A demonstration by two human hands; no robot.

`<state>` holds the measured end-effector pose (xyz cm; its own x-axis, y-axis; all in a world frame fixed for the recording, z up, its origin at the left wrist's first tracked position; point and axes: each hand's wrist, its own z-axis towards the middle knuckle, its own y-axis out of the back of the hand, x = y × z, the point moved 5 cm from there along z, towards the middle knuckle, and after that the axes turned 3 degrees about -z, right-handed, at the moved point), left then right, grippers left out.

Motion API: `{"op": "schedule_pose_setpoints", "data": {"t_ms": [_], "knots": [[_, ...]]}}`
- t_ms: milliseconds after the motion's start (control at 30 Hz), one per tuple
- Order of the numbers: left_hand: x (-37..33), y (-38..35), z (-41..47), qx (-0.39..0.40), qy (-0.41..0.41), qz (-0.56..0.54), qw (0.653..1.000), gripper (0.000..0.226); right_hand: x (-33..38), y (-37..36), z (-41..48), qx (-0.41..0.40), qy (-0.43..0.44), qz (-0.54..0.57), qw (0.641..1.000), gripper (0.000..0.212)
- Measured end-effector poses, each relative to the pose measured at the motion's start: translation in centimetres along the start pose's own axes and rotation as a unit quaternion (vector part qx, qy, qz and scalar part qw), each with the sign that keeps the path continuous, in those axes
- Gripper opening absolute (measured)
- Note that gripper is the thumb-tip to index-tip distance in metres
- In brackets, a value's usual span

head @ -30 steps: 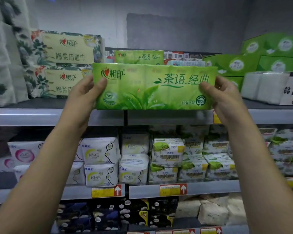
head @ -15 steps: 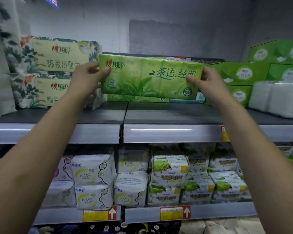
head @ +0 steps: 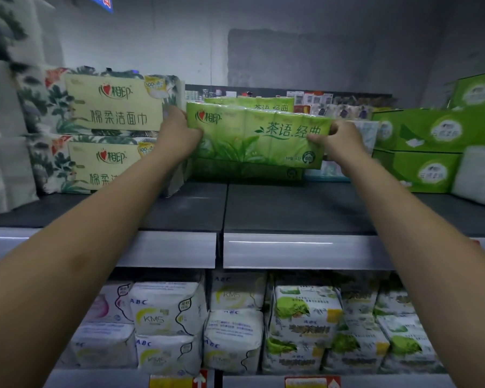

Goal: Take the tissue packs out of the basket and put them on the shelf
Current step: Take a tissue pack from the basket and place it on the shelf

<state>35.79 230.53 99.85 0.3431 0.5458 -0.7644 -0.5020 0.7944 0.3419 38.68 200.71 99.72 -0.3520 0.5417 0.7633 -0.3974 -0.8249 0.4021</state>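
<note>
At the back of the top shelf [head: 291,208], toward twelve o'clock, both hands are closing on a green tissue pack [head: 259,135] by its short ends. The left hand [head: 177,135] is curling around the nine o'clock end, thumb lying over the front face and fingers going out of sight behind. The right hand [head: 338,142] is pinching the three o'clock end, thumb pressing the printed front while the other fingers are wrapping the edge. Neither hand is opening; each is gripping only this pack.

Holding it by both ends is keeping the long, soft bundle level and its label facing forward, which suits a display row. The pack is hovering over or possibly resting on a second green pack [head: 247,172] lying flat beneath it; the dim light is making contact hard to judge. A third green pack [head: 249,103] is standing just behind at twelve o'clock, so the person is probably stacking like with like.

At nine o'clock, floral facial-towel packs [head: 107,130] are piling two high just beside the left hand, and at three o'clock green cartons [head: 431,147] are sitting near the right hand, leaving a narrow slot. The basket is not showing.
</note>
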Motion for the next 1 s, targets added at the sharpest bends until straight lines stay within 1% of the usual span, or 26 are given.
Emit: {"op": "schedule_pose_setpoints", "data": {"t_ms": [100, 167, 300, 433, 500, 533, 633, 667, 700, 800, 867, 933, 1000], "knots": [[0.3, -0.5, 0.4, 0.007, -0.01, 0.051, 0.999, 0.019, -0.4, -0.5, 1.0, 0.013, -0.029, 0.01, 0.999, 0.019], [0.5, -0.7, 0.6, 0.008, -0.025, 0.11, 0.994, 0.024, -0.7, -0.5, 1.8, 0.013, -0.047, 0.015, 0.999, 0.022], [0.9, -1.5, 0.8, 0.023, -0.051, 0.204, 0.977, 0.027, -1.8, -1.3, 2.4, 0.011, -0.072, 0.011, 0.997, 0.032], [1.0, -2.5, 0.6, 0.034, -0.054, 0.291, 0.955, 0.029, -3.1, -2.4, 2.4, 0.025, -0.084, 0.005, 0.996, 0.042], [0.8, -2.6, 0.4, 0.03, -0.065, 0.3, 0.951, 0.033, -3.3, -2.7, 2.4, 0.025, -0.075, 0.002, 0.997, 0.049], [0.8, -2.6, 0.3, 0.029, -0.067, 0.295, 0.953, 0.038, -3.2, -2.8, 2.3, 0.024, -0.071, 0.003, 0.997, 0.048], [1.2, -2.8, 0.1, 0.046, -0.071, 0.26, 0.962, 0.071, -3.1, -3.2, 2.1, 0.039, -0.071, 0.017, 0.997, 0.037], [1.5, -2.9, 0.1, 0.053, -0.068, 0.253, 0.964, 0.074, -3.1, -3.3, 2.1, 0.044, -0.068, 0.016, 0.997, 0.037], [1.8, -3.0, 0.1, 0.058, -0.062, 0.259, 0.962, 0.071, -3.2, -3.3, 2.2, 0.047, -0.06, 0.009, 0.997, 0.038], [2.5, -3.1, 0.3, 0.071, -0.053, 0.287, 0.954, 0.048, -3.1, -3.6, 2.3, 0.052, -0.037, -0.025, 0.998, 0.037], [2.5, -3.1, 0.0, 0.076, -0.052, 0.298, 0.95, 0.042, -3.4, -3.7, 2.3, 0.057, -0.042, -0.032, 0.997, 0.038], [2.6, -3.4, -0.3, 0.087, -0.046, 0.345, 0.933, 0.052, -3.6, -3.9, 2.2, 0.063, -0.04, -0.041, 0.996, 0.038], [2.4, -3.8, -0.6, 0.097, -0.039, 0.409, 0.907, 0.066, -3.7, -3.9, 2.1, 0.069, -0.037, -0.057, 0.995, 0.038]]}}
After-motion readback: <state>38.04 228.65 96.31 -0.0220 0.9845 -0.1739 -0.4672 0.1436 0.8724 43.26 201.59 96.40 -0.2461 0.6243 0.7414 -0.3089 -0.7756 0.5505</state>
